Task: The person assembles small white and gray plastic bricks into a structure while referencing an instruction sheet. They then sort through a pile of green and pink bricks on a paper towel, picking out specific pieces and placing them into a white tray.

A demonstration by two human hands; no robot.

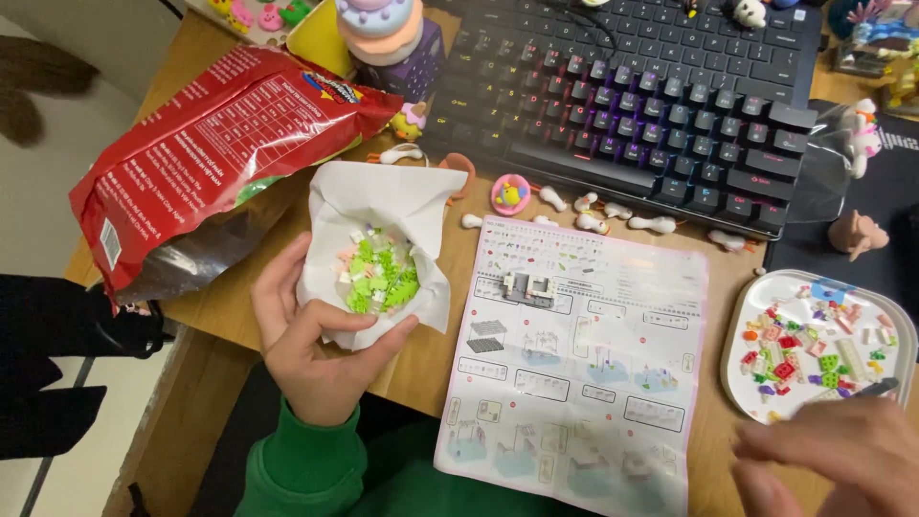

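From the head camera, the left hand (311, 345) sits at the near edge of the wooden surface (421, 369), its green sleeve (302, 464) running down out of the picture. Its fingers (278, 287) are curled in a loose cup around a crumpled white paper wrapper (383, 206): the thumb lies across the wrapper's lower fold, the other fingers wrap its left side from beneath. The wrapper lies open at the top, and inside it rests a heap of small green, white and pale pink building bricks (380, 275).

The right hand (833, 455) is at the lower right corner, blurred. Its fingers (766, 445) are drawn together and point left, and a thin dark tool tip (876, 387) shows just above them. Whether they pinch the tool or merely lie beside it cannot be told.

Just above that hand stands a white tray (742, 330) of mixed coloured bricks. Between the two hands an instruction sheet (574, 383) lies flat, with a small grey and white brick assembly (528, 287) resting on its upper part. A red snack bag (215, 148) lies to the left of the wrapper, and a backlit black keyboard (651, 96) sits beyond the sheet, with tiny white figures scattered along its near edge.
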